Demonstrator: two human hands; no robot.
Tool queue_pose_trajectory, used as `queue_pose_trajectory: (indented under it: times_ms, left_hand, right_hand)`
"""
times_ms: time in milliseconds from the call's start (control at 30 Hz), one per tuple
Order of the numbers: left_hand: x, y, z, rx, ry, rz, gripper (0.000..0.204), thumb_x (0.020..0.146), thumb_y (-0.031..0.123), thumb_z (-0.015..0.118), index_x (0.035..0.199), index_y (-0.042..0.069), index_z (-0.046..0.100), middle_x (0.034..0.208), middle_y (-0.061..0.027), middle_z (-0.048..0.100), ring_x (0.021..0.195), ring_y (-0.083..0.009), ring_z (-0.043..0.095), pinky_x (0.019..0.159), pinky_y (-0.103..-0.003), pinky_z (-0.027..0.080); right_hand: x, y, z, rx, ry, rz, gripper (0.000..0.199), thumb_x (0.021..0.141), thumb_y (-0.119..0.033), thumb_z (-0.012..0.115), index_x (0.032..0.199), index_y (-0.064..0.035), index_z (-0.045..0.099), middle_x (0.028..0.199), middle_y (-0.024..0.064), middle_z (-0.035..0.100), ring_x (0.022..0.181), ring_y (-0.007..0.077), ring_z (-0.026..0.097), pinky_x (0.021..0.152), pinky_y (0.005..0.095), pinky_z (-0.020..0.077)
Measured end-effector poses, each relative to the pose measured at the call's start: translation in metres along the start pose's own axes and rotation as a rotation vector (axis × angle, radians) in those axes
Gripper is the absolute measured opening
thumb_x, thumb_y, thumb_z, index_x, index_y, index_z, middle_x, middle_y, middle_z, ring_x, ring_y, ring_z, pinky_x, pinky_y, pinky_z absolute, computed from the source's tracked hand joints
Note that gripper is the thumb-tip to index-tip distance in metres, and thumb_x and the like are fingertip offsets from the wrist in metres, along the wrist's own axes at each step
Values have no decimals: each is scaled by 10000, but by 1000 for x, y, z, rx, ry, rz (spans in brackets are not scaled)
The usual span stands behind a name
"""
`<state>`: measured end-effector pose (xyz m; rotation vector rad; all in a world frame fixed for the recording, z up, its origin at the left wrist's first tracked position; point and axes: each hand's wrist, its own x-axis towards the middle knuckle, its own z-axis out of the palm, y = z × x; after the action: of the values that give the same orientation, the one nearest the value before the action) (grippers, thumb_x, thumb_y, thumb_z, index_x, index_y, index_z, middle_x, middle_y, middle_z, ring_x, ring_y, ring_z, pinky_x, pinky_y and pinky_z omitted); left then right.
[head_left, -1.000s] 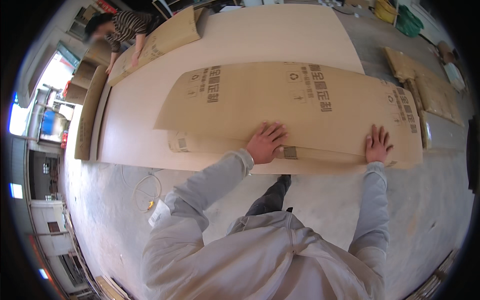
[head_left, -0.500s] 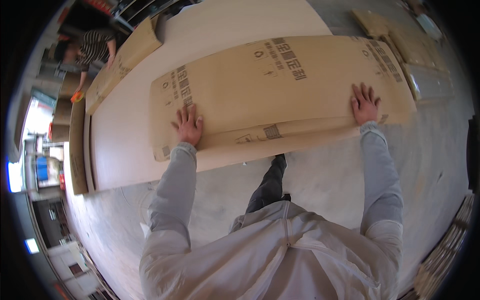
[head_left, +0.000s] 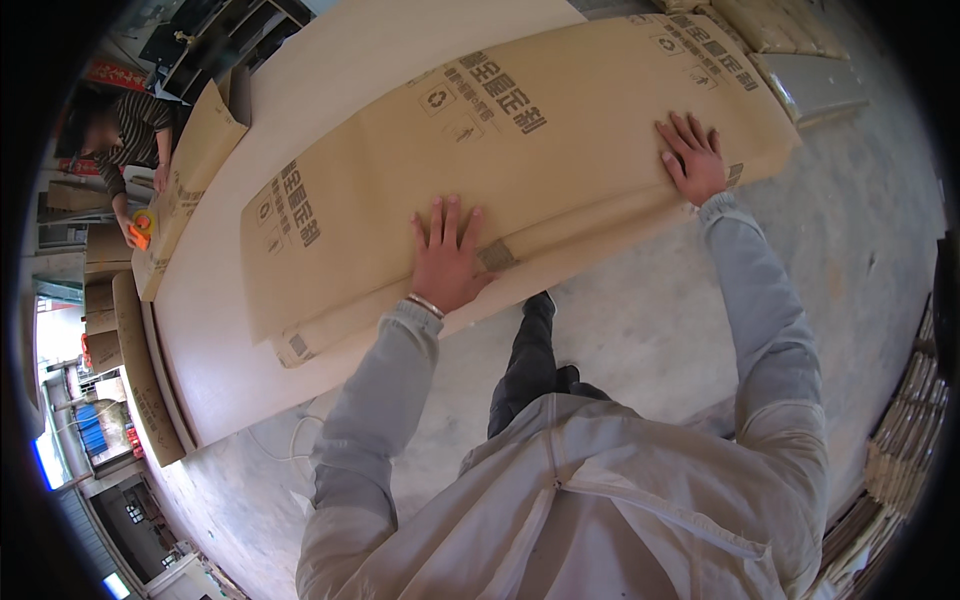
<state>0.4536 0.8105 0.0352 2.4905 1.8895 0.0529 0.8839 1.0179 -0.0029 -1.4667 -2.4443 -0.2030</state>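
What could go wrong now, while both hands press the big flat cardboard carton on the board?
1. The left hand and right hand lie flat and open on the cardboard carton, gripping nothing, so the carton might slide.
2. The carton's near edge lies close to the edge of the pale board, above the concrete floor; it may tip off.
3. The folded flap along that edge could spring open.

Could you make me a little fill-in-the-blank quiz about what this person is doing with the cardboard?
1. Both hands lie ____ on the cardboard sheet.
2. The left hand wears a ____ at the wrist.
3. The person at the far end holds an ____ tape dispenser.
Missing words: flat; bracelet; orange
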Motion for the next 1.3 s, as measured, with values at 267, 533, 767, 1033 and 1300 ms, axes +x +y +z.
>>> queue_pose_trajectory:
  times_ms: [267, 533, 767, 1033, 1300]
  left_hand:
    - [-2, -5, 26, 1, 123, 28, 994, 691, 542, 816, 1478, 71, 433, 1561, -261, 311, 1450, -459, 282, 1157, -634, 236]
    - [-3, 1, 22, 67, 183, 92, 970, 698, 540, 819, 1467, 80, 447, 1553, -225, 350, 1429, -431, 342, 1116, -593, 352]
    - [55, 41, 13, 92, -40, 21, 1026, 734, 562, 793, 1536, 109, 342, 1610, -224, 234, 1489, -425, 204, 1159, -621, 218]
    - [90, 50, 33, -10, 19, 313, 951, 845, 448, 748, 1573, 66, 270, 1590, -280, 268, 1491, -456, 207, 1179, -589, 161]
    - [83, 54, 39, -247, -9, 307, 792, 902, 337, 720, 1502, -41, 366, 1549, -296, 345, 1465, -410, 303, 1191, -443, 233]
  right_hand:
    - [3, 15, 12, 201, 219, -23, 408, 891, -262, 550, 1272, -157, 649, 1450, 37, 553, 1378, 288, 478, 1163, 594, 263]
    - [-8, -115, 3, 210, 449, -187, 292, 881, -289, 580, 1080, -101, 682, 1153, 62, 684, 1145, 273, 608, 1013, 532, 400]
    - [-11, -120, 20, 293, 523, -108, 304, 849, -324, 620, 900, -36, 702, 1026, 123, 719, 1049, 243, 630, 1003, 412, 400]
    - [-55, -109, 56, 652, 1004, 236, 255, 798, -273, 654, 932, -63, 704, 1020, 182, 703, 1078, 353, 617, 1029, 413, 393]
    - [-220, -348, 194, 1087, 527, 719, 361, 770, -81, 656, 1125, -23, 618, 1318, 205, 519, 1228, 372, 485, 1002, 468, 430]
